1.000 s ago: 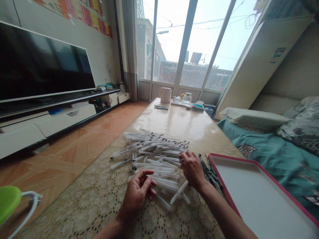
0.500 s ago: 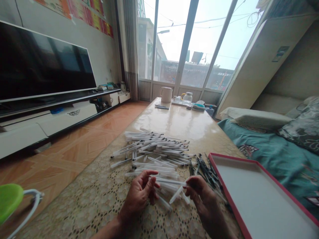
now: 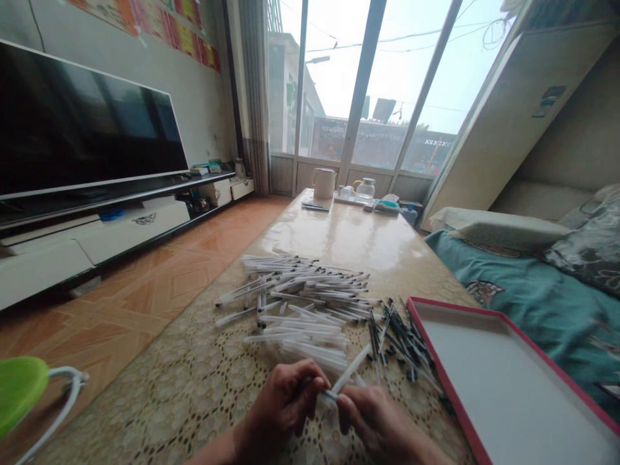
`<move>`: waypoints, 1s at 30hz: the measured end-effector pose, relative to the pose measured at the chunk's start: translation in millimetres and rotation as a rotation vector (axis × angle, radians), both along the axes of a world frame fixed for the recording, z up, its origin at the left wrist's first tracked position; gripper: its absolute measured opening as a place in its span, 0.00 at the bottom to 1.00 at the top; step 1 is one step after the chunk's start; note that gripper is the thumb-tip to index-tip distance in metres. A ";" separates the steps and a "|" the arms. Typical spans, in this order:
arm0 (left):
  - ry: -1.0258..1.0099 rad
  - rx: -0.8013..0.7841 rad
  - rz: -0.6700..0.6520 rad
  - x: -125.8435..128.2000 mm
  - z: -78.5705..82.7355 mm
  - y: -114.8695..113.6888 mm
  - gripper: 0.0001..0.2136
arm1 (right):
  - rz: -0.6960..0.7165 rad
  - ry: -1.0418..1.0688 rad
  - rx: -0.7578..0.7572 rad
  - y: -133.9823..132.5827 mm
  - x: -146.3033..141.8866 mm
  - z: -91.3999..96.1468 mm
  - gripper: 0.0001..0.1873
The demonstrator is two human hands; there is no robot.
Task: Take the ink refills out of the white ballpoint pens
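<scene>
Head view: pen part (image 3: 330,394) held between left hand (image 3: 296,395) and right hand (image 3: 375,416), over the counter (image 3: 188,368).
The fingers of both hands are pinched narrow on the pen part, one hand at each end. Clear tubes (image 3: 314,352) lie just beyond the hands; black-tipped tubes (image 3: 320,280) lie farther back. Dark rods (image 3: 409,339) lie beside the red-rimmed tray (image 3: 513,361).

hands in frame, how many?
2: left hand on the left of a slim tube, right hand on its right, both nearer than the white tubes.
</scene>
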State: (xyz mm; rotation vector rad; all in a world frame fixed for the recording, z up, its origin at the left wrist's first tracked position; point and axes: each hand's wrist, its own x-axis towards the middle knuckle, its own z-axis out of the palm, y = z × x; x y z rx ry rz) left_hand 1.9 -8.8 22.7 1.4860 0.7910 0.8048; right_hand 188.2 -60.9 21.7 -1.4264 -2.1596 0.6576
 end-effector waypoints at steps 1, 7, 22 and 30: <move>0.006 -0.041 -0.009 0.0 0.5 0.1 0.16 | 0.013 -0.006 0.000 0.3 -0.5 -4.4 0.25; -0.005 -0.304 -0.009 4.6 -2.5 2.9 0.16 | -0.094 -0.286 0.277 1.6 -3.4 -26.6 0.16; -0.174 -0.125 0.514 -7.2 4.6 24.8 0.19 | -0.456 -0.203 0.506 0.5 38.6 -10.8 0.19; -0.190 -0.028 0.519 -10.2 6.8 28.4 0.33 | -0.411 -0.131 0.378 -0.1 30.3 -15.6 0.18</move>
